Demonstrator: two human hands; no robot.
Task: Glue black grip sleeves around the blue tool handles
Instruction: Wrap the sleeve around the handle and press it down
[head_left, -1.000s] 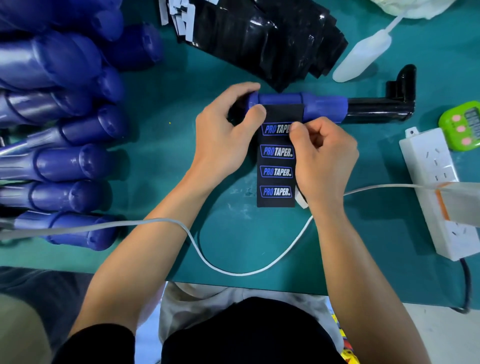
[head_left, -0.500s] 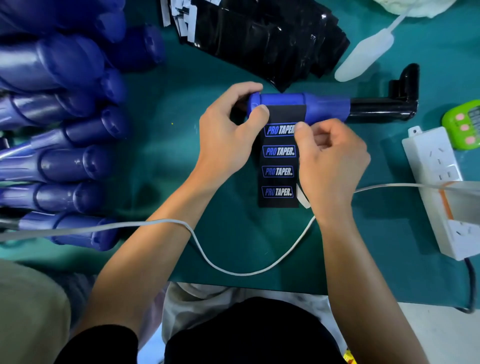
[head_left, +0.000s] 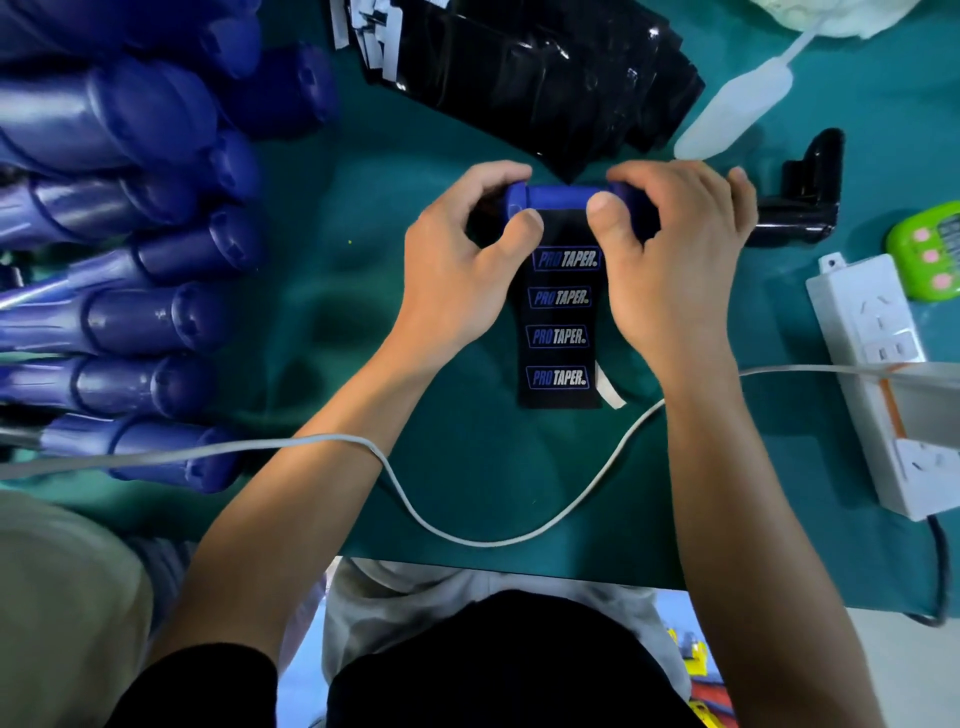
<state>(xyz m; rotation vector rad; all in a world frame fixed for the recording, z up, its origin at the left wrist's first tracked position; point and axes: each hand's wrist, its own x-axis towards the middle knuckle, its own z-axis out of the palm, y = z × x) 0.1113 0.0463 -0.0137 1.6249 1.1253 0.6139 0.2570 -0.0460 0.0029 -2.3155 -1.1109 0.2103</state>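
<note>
The black grip sleeve (head_left: 560, 317) lies flat on the counter (head_left: 322, 291), printed face up. Its free tail is nearest the person and runs between the two wrists. A white strip (head_left: 608, 389), perhaps backing, pokes out at its near right corner, just inside the right wrist. Farther up, the sleeve's top edge meets the blue handle (head_left: 558, 196), where the left thumb (head_left: 524, 223) and right thumb (head_left: 602, 208) press it down side by side. The left hand (head_left: 462, 270) grips the handle's left end. The right hand (head_left: 675, 260) grips its right part, and both hands' fingers curl over the far side. This looks like tacking the leading edge. To do it well, the edge should sit square to the handle's length and be pressed evenly from the middle outward so the glue takes without bubbles. The handle should then roll toward the tail with the sleeve taut, so the logos do not skew. Just beyond the hands lies a stack of spare sleeves (head_left: 519, 78).
</note>
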